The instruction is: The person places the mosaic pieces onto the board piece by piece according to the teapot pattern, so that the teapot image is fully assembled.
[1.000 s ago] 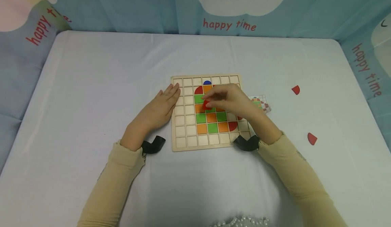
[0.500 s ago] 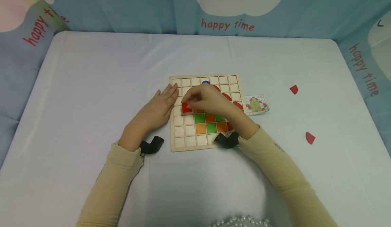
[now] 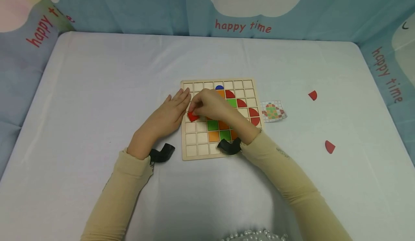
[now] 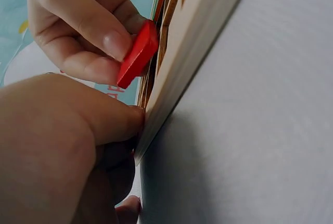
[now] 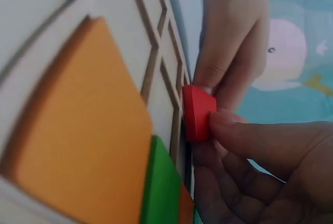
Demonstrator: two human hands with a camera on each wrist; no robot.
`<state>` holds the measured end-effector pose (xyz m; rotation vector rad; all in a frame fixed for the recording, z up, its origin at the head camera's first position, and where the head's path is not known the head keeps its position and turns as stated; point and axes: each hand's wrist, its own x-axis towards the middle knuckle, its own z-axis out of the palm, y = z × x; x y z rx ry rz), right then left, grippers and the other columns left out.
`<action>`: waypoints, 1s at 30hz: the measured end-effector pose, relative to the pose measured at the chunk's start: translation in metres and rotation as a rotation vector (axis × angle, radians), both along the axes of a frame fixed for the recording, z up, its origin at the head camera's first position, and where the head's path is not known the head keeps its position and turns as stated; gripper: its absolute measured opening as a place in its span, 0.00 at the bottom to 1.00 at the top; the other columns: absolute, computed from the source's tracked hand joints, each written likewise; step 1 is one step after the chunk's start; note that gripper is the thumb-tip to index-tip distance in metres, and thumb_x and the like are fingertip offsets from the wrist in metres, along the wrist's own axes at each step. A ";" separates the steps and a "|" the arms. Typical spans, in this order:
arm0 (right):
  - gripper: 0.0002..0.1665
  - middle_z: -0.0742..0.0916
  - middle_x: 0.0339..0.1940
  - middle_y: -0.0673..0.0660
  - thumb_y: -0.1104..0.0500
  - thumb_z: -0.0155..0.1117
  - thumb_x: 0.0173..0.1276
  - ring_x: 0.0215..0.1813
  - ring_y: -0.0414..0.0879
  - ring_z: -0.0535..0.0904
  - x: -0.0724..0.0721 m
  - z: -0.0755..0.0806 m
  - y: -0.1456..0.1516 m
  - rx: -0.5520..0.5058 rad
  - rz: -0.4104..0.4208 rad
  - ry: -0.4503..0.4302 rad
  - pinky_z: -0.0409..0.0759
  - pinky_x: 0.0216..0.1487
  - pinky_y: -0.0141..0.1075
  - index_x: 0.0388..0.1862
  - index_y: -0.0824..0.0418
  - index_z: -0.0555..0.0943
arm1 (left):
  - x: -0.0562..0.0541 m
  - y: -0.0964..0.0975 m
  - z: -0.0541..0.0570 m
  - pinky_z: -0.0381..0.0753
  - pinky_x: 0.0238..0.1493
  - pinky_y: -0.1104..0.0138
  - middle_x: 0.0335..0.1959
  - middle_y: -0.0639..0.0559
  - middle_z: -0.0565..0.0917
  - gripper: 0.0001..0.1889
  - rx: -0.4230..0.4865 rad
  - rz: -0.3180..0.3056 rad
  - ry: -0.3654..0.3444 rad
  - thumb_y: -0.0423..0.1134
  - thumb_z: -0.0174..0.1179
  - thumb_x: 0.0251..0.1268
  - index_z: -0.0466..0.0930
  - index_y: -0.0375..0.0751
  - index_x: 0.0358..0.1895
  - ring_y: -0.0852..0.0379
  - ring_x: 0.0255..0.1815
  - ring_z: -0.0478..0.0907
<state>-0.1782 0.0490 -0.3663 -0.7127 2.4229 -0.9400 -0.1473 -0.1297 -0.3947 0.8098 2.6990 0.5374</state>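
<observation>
A wooden grid board (image 3: pixel 202 150) lies on the white table, with orange, green, red and blue pieces set in several of its cells. Between thumb and fingers my right hand (image 3: pixel 210 105) pinches a red block (image 3: pixel 192 117) over the board's left column. In the right wrist view the red block (image 5: pixel 199 113) is tilted close to the grid ridges. My left hand (image 3: pixel 166 117) lies flat with straight fingers, its fingertips on the board's left edge. Part of the coloured pattern is hidden beneath my right hand and forearm.
A small printed pattern card (image 3: pixel 273 111) lies against the board's right side. Farther right are two loose red quarter-round pieces, an upper one (image 3: pixel 313 95) and a lower one (image 3: pixel 330 147). A pearl string (image 3: pixel 254 235) shows at the bottom edge. A printed curtain (image 3: pixel 146 7) stands behind the table.
Pinching the red block, my right hand has moved left across the board from its middle to the left column, and the block has turned slightly. My left hand has stayed in place.
</observation>
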 end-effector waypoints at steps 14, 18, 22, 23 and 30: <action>0.04 0.84 0.23 0.51 0.64 0.73 0.55 0.29 0.42 0.77 0.002 -0.001 -0.001 0.056 0.020 0.008 0.73 0.33 0.30 0.30 0.62 0.86 | -0.001 0.000 -0.001 0.43 0.71 0.47 0.75 0.41 0.47 0.26 -0.010 -0.004 0.009 0.36 0.39 0.76 0.49 0.30 0.73 0.47 0.75 0.40; 0.04 0.84 0.25 0.51 0.66 0.72 0.55 0.31 0.43 0.77 0.002 -0.001 -0.003 0.065 0.043 0.037 0.74 0.36 0.30 0.30 0.63 0.86 | -0.001 0.000 -0.001 0.43 0.71 0.47 0.75 0.41 0.47 0.26 -0.013 -0.003 0.009 0.36 0.39 0.76 0.49 0.30 0.72 0.47 0.75 0.40; 0.05 0.85 0.30 0.52 0.68 0.71 0.55 0.34 0.43 0.78 0.000 -0.002 -0.002 0.050 0.051 0.043 0.75 0.39 0.30 0.32 0.63 0.86 | -0.001 0.000 0.000 0.43 0.71 0.47 0.75 0.41 0.47 0.26 -0.010 -0.004 0.009 0.35 0.38 0.76 0.49 0.29 0.72 0.46 0.75 0.40; 0.06 0.86 0.31 0.52 0.69 0.71 0.55 0.35 0.43 0.78 -0.001 -0.003 -0.002 0.044 0.055 0.040 0.76 0.40 0.31 0.32 0.63 0.86 | -0.001 0.001 0.000 0.43 0.71 0.47 0.75 0.41 0.46 0.26 -0.010 -0.003 0.008 0.36 0.38 0.76 0.49 0.30 0.72 0.47 0.75 0.40; 0.06 0.87 0.32 0.52 0.71 0.69 0.56 0.36 0.43 0.80 -0.004 -0.003 0.002 -0.011 0.078 0.017 0.77 0.42 0.31 0.32 0.63 0.87 | -0.001 0.001 -0.001 0.43 0.71 0.47 0.75 0.42 0.46 0.26 -0.008 -0.002 0.004 0.36 0.38 0.76 0.49 0.30 0.72 0.47 0.76 0.39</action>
